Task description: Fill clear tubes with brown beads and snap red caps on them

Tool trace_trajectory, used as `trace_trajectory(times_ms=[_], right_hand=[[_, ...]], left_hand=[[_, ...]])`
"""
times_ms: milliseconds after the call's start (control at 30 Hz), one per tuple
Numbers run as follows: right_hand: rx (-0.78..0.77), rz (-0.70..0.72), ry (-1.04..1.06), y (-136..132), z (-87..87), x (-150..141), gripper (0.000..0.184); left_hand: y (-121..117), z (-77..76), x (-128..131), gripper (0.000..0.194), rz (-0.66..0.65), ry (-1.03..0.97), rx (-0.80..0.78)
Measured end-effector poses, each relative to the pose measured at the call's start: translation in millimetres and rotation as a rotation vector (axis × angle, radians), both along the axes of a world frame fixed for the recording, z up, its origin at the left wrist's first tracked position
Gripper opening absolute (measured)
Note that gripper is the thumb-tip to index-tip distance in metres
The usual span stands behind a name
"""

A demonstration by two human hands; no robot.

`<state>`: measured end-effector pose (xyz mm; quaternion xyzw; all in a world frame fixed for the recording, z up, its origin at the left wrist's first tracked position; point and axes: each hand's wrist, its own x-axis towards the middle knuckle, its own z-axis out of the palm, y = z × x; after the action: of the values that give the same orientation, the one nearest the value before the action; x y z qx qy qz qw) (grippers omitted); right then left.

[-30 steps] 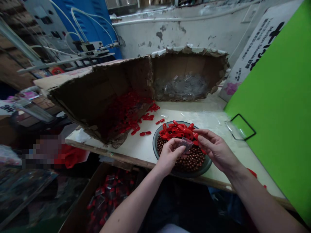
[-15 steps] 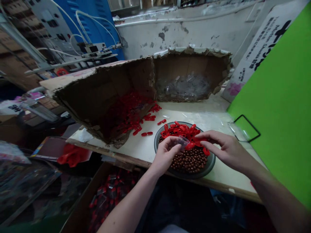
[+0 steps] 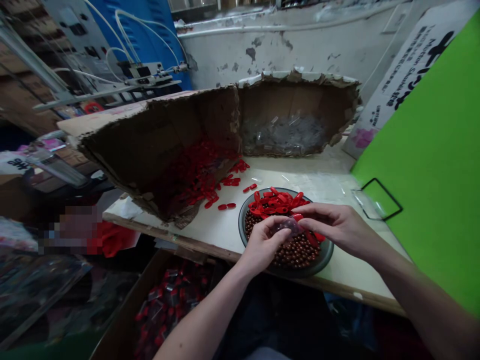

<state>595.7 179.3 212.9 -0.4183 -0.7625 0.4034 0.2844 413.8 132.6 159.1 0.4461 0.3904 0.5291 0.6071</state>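
Note:
My left hand (image 3: pixel 268 240) pinches a small clear plastic container (image 3: pixel 288 228) above a grey bowl (image 3: pixel 242 220). Thumb and fingers of my right hand (image 3: pixel 330 225) close on a red cap (image 3: pixel 297 217) at the container's right end. Whether the cap is seated on the container, I cannot tell. Glossy brown beads (image 3: pixel 300 252) fill the front of the bowl. Loose red caps (image 3: pixel 277 200) are heaped over the beads at its back. Both hands are over the bowl and partly hide what lies in it.
A torn cardboard box (image 3: pixel 157 145) holds many red caps, some spilling onto the table. Another cardboard box (image 3: pixel 300 100) contains clear containers. Below the table edge, a carton (image 3: pixel 123 310) holds red-capped containers. A green board (image 3: pixel 423 165) stands at the right, near a black wire frame (image 3: pixel 382 199).
My right hand has moved slightly left and now holds a red cap against the container. The container in my left hand has shifted a little right and down.

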Motion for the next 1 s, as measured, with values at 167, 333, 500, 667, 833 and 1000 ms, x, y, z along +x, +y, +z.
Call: trace_trajectory(times_ms=[167,333,500,667,833,1000], right_hand=[[0.035,0.001,-0.017,0,4.2,0,0.025],[0.056,-0.001,-0.032,1,0.8,-1,0.026],[0.077,0.015,-0.059,-2,-6.5,-5,0.024],[0.114,-0.025,-0.086,-2,-10.3,-11,0.023],[-0.013,-0.104,0.128,2,-21.7,-14,0.034],[0.004,-0.359,0.569,-10,-45.5,-24,0.04]], left_hand=[[-2,2.2,-6,0.027,-0.018,0.094,0.048],[-1,6.0,-13,0.028,-0.037,0.192,0.116],[2,6.6,-17,0.026,-0.027,0.298,0.193],[7,-5.4,-16,0.026,-0.051,0.229,0.074],[12,-11.9,-6,0.035,-0.102,-0.175,-0.16],[10,-13.6,0,0.04,-0.121,-0.305,-0.191]])
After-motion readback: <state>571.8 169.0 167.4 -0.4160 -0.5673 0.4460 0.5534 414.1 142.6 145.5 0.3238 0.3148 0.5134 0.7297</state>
